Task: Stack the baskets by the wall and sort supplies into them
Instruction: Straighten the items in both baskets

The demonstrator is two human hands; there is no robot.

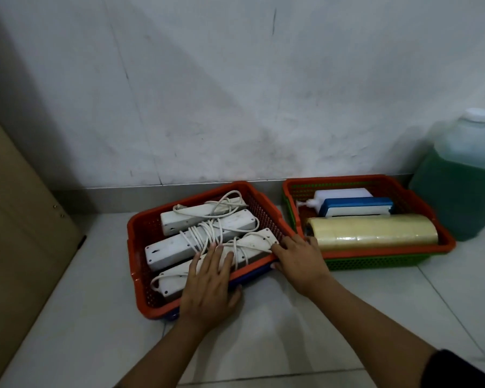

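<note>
Against the wall (235,93), on the floor (263,331), two stacks of baskets sit side by side. Left of the pair, a red basket (140,228) nested in a blue one (252,274) holds three white power strips (207,219) with wound cords. Beside it, the red basket (443,239) over a green one (375,261) holds a tape roll (373,229), a blue-and-white box (356,207) and a white bottle (342,193). The left hand (207,287) lies flat, fingers straight, on the nearest strip and rim; the right hand (300,261) grips the left basket's corner.

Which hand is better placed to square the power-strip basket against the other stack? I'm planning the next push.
Probably the left hand: it lies flat over the tilted red basket's near rim. The right hand sits at the corner beside the neighbouring basket.
</note>
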